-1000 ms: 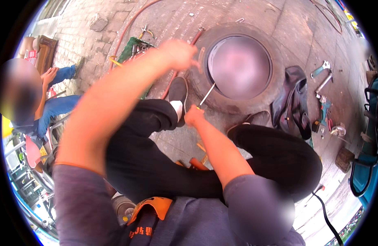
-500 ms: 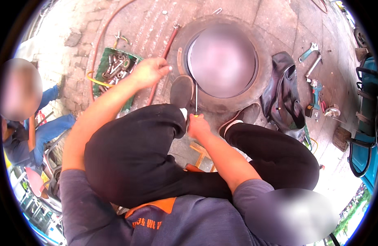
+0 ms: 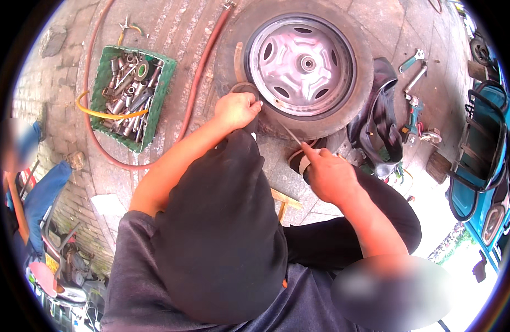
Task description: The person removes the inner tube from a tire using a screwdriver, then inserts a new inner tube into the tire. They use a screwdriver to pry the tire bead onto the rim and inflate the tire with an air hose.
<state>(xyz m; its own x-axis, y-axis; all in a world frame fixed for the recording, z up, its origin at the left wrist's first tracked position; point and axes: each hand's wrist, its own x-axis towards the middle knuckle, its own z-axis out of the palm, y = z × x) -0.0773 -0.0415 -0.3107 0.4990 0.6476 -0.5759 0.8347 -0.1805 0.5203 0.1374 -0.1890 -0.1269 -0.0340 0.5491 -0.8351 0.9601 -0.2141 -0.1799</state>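
Observation:
My right hand (image 3: 329, 176) is closed round a screwdriver (image 3: 291, 133), its index finger laid along the thin metal shaft. The shaft's tip meets the near sidewall of a tyre (image 3: 361, 83) that lies flat on the ground. Inside the tyre sits a silver steel wheel rim (image 3: 305, 65) with a hub hole and oval slots. My left hand (image 3: 238, 110) is closed above my left shoe, at the tyre's near left side; whatever its fingers hold, if anything, is hidden. The screwdriver's handle is covered by my right hand.
Left lies a green basket (image 3: 165, 83) of sockets and wrenches, beside a red hose (image 3: 197, 83) and pliers (image 3: 129, 30). Right of the tyre are a black inner tube (image 3: 383, 135), an adjustable wrench (image 3: 412, 61), a cordless power tool (image 3: 414, 119) and a wood block (image 3: 437, 166). Another person sits far left.
My left hand has moved right, nearer the tyre. My right hand has swung right, slanting the screwdriver against the tyre. My left knee has risen, and the view has shifted.

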